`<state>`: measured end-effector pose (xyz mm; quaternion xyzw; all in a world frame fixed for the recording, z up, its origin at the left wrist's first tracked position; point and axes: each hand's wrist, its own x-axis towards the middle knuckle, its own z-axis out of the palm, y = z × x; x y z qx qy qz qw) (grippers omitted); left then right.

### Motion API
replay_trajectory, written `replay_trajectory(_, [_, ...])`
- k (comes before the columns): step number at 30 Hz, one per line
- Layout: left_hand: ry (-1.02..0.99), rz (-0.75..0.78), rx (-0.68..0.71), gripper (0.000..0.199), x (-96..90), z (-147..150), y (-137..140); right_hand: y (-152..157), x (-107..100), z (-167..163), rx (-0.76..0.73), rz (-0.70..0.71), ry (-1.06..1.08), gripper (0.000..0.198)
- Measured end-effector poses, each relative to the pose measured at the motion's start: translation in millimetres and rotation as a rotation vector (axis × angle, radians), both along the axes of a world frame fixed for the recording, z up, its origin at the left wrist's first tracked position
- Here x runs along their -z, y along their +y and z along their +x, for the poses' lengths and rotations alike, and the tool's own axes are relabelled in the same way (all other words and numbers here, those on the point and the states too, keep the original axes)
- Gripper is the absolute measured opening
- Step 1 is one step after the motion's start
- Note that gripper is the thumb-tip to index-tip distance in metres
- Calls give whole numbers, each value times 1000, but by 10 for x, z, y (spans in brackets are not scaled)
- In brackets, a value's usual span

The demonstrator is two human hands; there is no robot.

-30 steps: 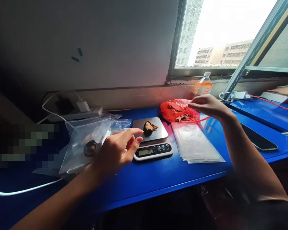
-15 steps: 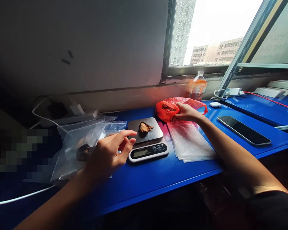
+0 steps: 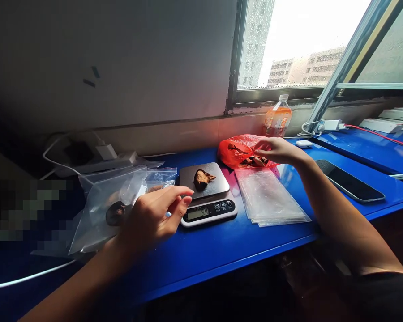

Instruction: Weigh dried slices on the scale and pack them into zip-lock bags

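Note:
A wrinkled, dried brown piece (image 3: 201, 180) lies on the metal plate of a white-and-black digital scale (image 3: 218, 206). The scale's display seems to read about 5.4. My left hand (image 3: 157, 212) hovers beside the scale's left front, thumb and forefinger apart, with nothing between them. At the back, my right hand (image 3: 278, 150) pinches the edge of a thin red plastic bag (image 3: 226, 156). Several more brown dried pieces (image 3: 255, 161) show in the bag's mouth. A stack of clear plastic bags (image 3: 268, 197) lies flat between the scale and my right forearm.
Clear zip bags (image 3: 97, 214), one with a dark round piece in it, lie left of the scale. A phone (image 3: 352, 181) and a white earbud case (image 3: 303, 143) are on the right. An orange drink bottle (image 3: 278, 118) stands below the window. White cables run along the blue table (image 3: 201, 264).
My right hand has shifted slightly right and lifted at the bag, whose mouth now shows more pieces. The scale reading has risen from about zero. My left hand stays almost still.

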<state>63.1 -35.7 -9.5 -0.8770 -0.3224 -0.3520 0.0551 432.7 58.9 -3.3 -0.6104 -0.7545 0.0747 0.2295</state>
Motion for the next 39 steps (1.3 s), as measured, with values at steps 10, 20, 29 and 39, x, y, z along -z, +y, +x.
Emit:
replay_trajectory(10, [18, -59, -5, 19, 38, -11, 69, 261, -49, -189, -45, 254, 10, 32])
replay_trajectory(20, [44, -19, 154, 15, 84, -45, 86, 391, 130, -424, -1, 196, -85, 22])
replay_trajectory(29, [64, -1, 212, 16, -6, -7, 42, 433, 235, -473, 47, 146, 49, 11])
replay_trajectory(39, [95, 60, 208, 14, -10, -41, 25, -119, -196, -106, -215, -39, 350, 20])
